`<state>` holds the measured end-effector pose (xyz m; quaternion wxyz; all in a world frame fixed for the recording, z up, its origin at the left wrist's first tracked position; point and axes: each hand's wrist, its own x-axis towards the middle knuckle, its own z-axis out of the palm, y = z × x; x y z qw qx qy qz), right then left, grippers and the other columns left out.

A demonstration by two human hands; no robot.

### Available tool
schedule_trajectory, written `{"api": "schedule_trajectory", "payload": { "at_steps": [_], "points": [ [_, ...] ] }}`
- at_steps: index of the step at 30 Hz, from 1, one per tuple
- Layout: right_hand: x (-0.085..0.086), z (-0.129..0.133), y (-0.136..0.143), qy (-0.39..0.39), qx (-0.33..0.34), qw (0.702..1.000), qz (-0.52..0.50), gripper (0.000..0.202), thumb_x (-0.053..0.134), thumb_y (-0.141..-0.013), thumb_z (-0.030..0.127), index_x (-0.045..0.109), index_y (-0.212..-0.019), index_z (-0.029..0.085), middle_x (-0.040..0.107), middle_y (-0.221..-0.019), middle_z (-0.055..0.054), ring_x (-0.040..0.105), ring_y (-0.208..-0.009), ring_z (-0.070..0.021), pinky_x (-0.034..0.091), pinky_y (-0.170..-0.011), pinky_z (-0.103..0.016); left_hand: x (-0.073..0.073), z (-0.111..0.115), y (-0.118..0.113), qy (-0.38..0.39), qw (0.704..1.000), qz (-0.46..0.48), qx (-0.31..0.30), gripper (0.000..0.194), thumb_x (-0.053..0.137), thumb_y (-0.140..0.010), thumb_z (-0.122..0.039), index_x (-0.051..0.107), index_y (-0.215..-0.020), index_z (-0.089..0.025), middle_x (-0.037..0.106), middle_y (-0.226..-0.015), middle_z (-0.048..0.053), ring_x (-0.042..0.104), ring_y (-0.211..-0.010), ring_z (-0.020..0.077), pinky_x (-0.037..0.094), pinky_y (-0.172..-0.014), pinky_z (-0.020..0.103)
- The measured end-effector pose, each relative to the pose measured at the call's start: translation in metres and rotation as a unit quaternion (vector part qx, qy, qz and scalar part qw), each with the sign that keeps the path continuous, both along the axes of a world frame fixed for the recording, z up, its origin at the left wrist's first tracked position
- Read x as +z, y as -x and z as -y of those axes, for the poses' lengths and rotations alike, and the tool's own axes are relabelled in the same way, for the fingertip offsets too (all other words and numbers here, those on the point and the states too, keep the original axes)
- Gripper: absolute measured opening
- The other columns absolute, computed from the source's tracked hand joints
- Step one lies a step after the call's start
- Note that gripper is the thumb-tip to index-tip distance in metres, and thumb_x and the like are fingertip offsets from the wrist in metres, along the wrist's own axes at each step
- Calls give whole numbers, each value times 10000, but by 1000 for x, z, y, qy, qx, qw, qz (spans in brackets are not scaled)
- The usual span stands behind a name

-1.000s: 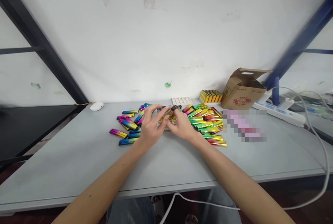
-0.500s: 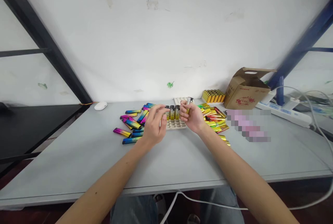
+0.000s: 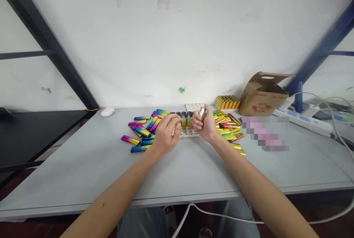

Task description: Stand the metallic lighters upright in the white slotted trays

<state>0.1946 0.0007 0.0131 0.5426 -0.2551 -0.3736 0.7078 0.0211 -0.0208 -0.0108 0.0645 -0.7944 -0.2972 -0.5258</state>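
Observation:
My right hand (image 3: 205, 124) is wrapped round a lighter (image 3: 202, 112) with a silvery top, just right of the tray. My left hand (image 3: 167, 133) reaches over the left part of a pale tray with round holes (image 3: 189, 133); its fingers are bent together, and what they hold, if anything, is hidden. Several yellow lighters with dark tops (image 3: 189, 119) stand upright in this tray between my hands. Blue, pink and yellow lighters (image 3: 142, 131) lie in a pile to the left. Gold and red lighters (image 3: 228, 125) lie in a pile to the right.
Behind stands a second pale tray (image 3: 193, 106), with a block of yellow lighters (image 3: 227, 102) beside an open cardboard box (image 3: 261, 99). A white power strip (image 3: 304, 121) with cables is at the right, a white round object (image 3: 107, 112) at the back left.
My left hand has shifted slightly right over the tray. My right hand has turned, its thumb now up along the lighter, and its fingers have closed more around it.

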Motion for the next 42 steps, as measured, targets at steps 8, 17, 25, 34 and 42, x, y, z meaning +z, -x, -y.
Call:
{"api": "schedule_trajectory", "payload": {
  "at_steps": [8, 17, 25, 34, 42],
  "points": [
    [4, 4, 0, 18, -6, 1000, -19, 530, 284, -902, 590, 287, -534, 209, 199, -466, 72, 151, -410, -84, 210, -376, -181, 1, 2, 0, 7, 1000, -22, 5, 235, 386, -958, -242, 609, -1012, -190, 659, -977, 84, 610, -941, 203, 492, -852, 357],
    [-2, 3, 7, 3, -18, 999, -33, 476, 280, -913, 533, 307, -555, 220, 228, -452, 67, 189, -381, -88, 230, -370, -194, 2, 2, -1, 4, 999, -35, -9, 221, 389, -957, -213, 607, -977, -181, 657, -931, 76, 591, -889, 191, 486, -808, 343],
    [-12, 1, 15, 7, -5, 1000, -1, 469, 329, -877, 570, 301, -567, 219, 251, -436, 77, 131, -371, -73, 161, -366, -187, 2, 4, -1, -1, 999, -41, -4, 247, 383, -960, -218, 627, -949, -183, 664, -915, 80, 601, -864, 193, 487, -782, 343],
    [-9, 2, 12, 27, -17, 999, 4, 420, 305, -858, 511, 285, -553, 222, 172, -458, 84, 90, -389, -73, 147, -357, -187, 2, 4, -2, -1, 999, -31, 13, 262, 382, -960, -225, 635, -908, -185, 671, -887, 75, 611, -840, 194, 486, -769, 344],
    [0, 5, 18, 64, -98, 993, 2, 362, 244, -865, 409, 255, -550, 230, 174, -431, 76, 102, -363, -82, 138, -332, -193, -1, 3, -1, 1, 1000, -20, 19, 276, 366, -959, -210, 620, -853, -186, 666, -817, 64, 605, -800, 191, 484, -749, 338]
  ]
}}
